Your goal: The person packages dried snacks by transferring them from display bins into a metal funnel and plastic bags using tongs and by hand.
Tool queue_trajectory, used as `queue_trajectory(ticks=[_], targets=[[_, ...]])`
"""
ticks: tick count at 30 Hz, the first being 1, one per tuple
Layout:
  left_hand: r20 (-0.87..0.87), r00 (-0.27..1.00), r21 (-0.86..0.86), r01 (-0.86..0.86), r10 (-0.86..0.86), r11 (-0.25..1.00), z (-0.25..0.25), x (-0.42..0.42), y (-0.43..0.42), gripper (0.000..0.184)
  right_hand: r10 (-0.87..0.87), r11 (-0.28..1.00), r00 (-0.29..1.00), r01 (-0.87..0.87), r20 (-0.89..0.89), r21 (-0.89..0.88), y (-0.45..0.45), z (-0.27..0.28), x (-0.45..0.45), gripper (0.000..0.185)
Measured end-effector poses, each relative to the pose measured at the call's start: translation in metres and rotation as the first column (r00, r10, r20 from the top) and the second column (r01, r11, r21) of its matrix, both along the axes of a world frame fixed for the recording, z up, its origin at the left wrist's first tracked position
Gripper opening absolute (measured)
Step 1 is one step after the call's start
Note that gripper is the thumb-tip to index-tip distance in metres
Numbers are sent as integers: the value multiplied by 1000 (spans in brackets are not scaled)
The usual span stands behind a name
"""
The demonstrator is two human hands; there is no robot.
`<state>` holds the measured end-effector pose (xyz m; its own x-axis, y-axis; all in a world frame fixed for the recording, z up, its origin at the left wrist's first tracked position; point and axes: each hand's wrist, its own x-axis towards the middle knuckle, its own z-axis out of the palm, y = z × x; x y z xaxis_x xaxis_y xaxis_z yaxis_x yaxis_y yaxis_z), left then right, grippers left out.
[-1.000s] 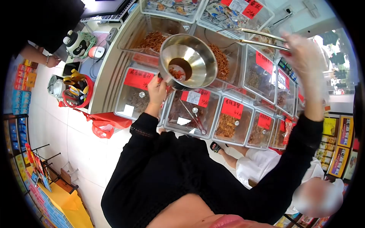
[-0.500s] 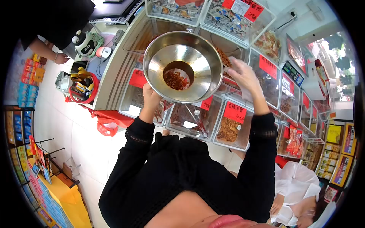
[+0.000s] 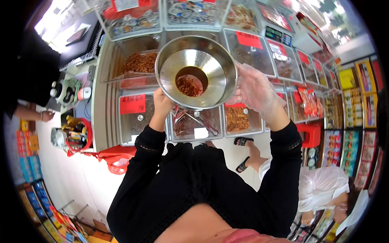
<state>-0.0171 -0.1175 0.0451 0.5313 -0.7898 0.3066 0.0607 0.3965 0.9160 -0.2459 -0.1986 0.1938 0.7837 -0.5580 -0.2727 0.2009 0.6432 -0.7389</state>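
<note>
A wide metal funnel (image 3: 214, 77), with reddish-brown shredded food (image 3: 189, 86) visible through its central opening, is held up above the food bins. My left hand (image 3: 163, 102) grips the funnel's lower left rim. On the right, my right hand (image 3: 256, 90), in a clear plastic glove, has its fingers against the funnel's right rim. Below the funnel, metal tongs (image 3: 202, 122) lie on a lidded bin (image 3: 182, 128). To the left stands an open bin of brown shredded food (image 3: 142, 62).
Lidded bins with red labels (image 3: 249, 39) line the counter. A red basket of tools (image 3: 83, 139) and a panda-shaped bottle (image 3: 64, 92) stand at the left. A person in black is at the far left; a person in white (image 3: 322, 182) is at the lower right.
The tongs have left my right hand, which came down from the upper right to the funnel's rim. The funnel was lifted nearer the camera, and the view turned.
</note>
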Motion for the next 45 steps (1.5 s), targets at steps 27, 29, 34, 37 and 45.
queue_trajectory(ticks=[27, 29, 34, 37, 45], targets=[[449, 873, -3, 218, -194, 976, -12, -106, -51, 26, -387, 919, 921, 389, -46, 55, 15, -9, -113, 53], [387, 898, 13, 220, -208, 975, -15, -130, -64, 34, -340, 940, 940, 340, -18, 32, -5, 1, -144, 56], [271, 948, 63, 156, -167, 986, -26, -204, -99, 39, -202, 979, 979, 202, 11, 5, -88, 25, -237, 55], [291, 955, 42, -76, 61, 996, -28, -253, -121, 43, -283, 957, 958, 280, 35, 68, -140, 46, -285, 48], [130, 943, 184, -327, 307, 927, -66, -279, -121, 50, -499, 837, 845, 527, 190, -146, -332, 46, -378, 36]])
